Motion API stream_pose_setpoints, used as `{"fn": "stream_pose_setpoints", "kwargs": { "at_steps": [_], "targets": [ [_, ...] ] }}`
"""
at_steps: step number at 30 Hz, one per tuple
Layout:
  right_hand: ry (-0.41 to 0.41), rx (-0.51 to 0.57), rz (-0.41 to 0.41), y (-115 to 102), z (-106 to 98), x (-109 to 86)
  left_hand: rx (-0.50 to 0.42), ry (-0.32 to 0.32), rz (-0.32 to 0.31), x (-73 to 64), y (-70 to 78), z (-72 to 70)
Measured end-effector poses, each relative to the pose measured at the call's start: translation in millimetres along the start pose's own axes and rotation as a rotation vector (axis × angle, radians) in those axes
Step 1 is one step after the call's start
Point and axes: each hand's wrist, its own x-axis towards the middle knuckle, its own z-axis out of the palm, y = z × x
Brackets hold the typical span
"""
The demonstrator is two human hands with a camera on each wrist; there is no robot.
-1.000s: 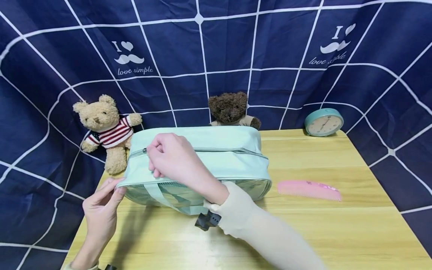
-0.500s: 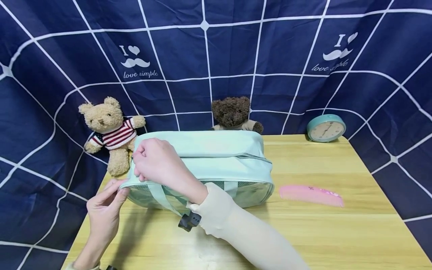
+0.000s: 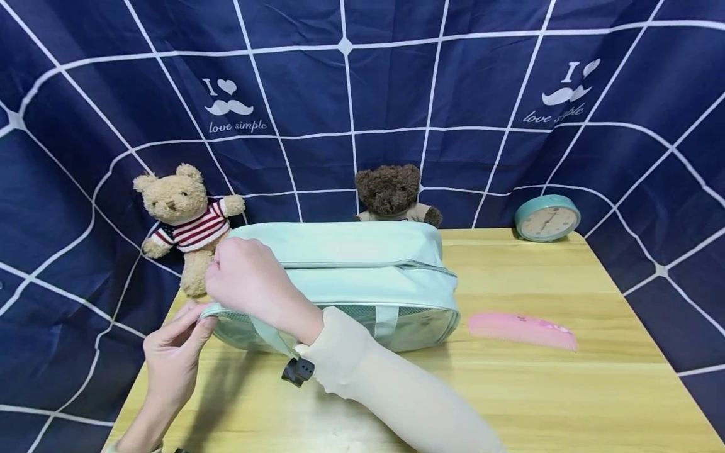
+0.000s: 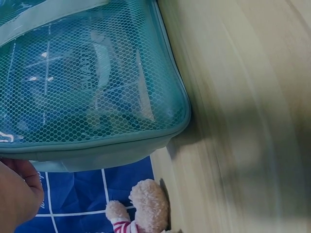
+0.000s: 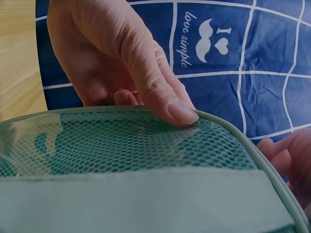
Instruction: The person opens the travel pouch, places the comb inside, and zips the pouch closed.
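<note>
A mint-green zip bag (image 3: 362, 241) stands on the table, with a clear, mesh-lined front panel (image 4: 87, 87) and a strap handle (image 3: 387, 322). My left hand (image 3: 175, 355) pinches the bag's front left corner between thumb and fingers. My right hand (image 3: 246, 277) is at the left end of the bag's top, fingers curled at the end of the zipper (image 3: 345, 265). The zipper pull is hidden behind that hand. In the right wrist view, the right thumb (image 5: 180, 111) lies at the bag's edge. Rightward of the hand, the zipper line looks closed, with a fold near its right end.
A tan teddy bear (image 3: 195, 223) in a striped top sits close by the bag's left end. Behind the bag is a dark brown bear (image 3: 387, 189). A pink comb (image 3: 521, 330) and a teal clock (image 3: 547, 218) are on the wooden table (image 3: 566, 396).
My right hand has slid leftward along the zipper to the bag's left end, drawing the pull with it. The left hand keeps its pinch on the corner. The head view has shifted slightly.
</note>
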Motion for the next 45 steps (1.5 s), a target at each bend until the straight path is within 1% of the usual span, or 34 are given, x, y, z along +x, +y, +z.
{"fn": "stream_pose_setpoints", "kwargs": {
  "at_steps": [4, 8, 13, 17, 20, 23, 25, 27, 29, 31, 33, 36, 38, 40, 43, 45],
  "targets": [
    [-0.005, -0.039, 0.0, -2, 7, 3.9, -0.006, -0.009, 0.006, -1.0, 1.0, -1.7],
    [-0.018, -0.052, 0.008, -2, 6, 4.3, 0.008, -0.01, 0.0, -0.9, 0.0, -0.3],
    [-0.033, 0.023, 0.033, -3, -5, -3.9, 0.025, -0.012, -0.007, -0.1, -2.3, 2.3],
    [-0.01, 0.081, 0.02, -4, -11, -9.9, 0.037, -0.019, 0.0, -0.5, -3.2, 1.9],
    [0.009, 0.186, 0.007, -6, -14, -14.9, 0.051, -0.024, 0.013, -1.6, -1.9, 0.6],
    [0.018, 0.326, 0.0, -8, -17, -21.1, 0.044, -0.03, 0.036, -1.1, 0.7, -0.6],
    [0.033, 0.404, 0.0, -8, -21, -25.5, 0.039, -0.035, 0.051, 1.5, 2.8, -0.7],
    [0.061, 0.472, -0.007, -7, -25, -30.2, 0.054, -0.041, 0.055, 5.9, 5.9, -0.9],
    [0.099, 0.556, -0.013, -5, -29, -34.5, 0.083, -0.05, 0.037, 12.5, 10.3, -1.0],
    [0.139, 0.661, -0.026, -2, -34, -37.6, 0.124, -0.062, 0.001, 20.4, 15.8, -1.3],
    [0.177, 0.765, -0.035, 1, -38, -40.6, 0.145, -0.072, -0.043, 29.4, 20.9, -1.1],
    [0.211, 0.855, -0.037, 7, -45, -45.5, 0.172, -0.067, -0.097, 40.6, 27.3, 0.8],
    [0.214, 0.868, -0.028, 11, -48, -49.2, 0.211, -0.041, -0.132, 45.4, 31.4, 3.1],
    [0.2, 0.866, -0.026, 15, -52, -53.1, 0.259, -0.021, -0.17, 48.7, 34.6, 5.6],
    [0.174, 0.845, -0.042, 22, -57, -60.4, 0.332, -0.018, -0.237, 53.3, 36.7, 10.1],
    [0.157, 0.828, -0.056, 28, -62, -66.5, 0.346, -0.039, -0.27, 56.8, 36.1, 13.2]
  ]
}}
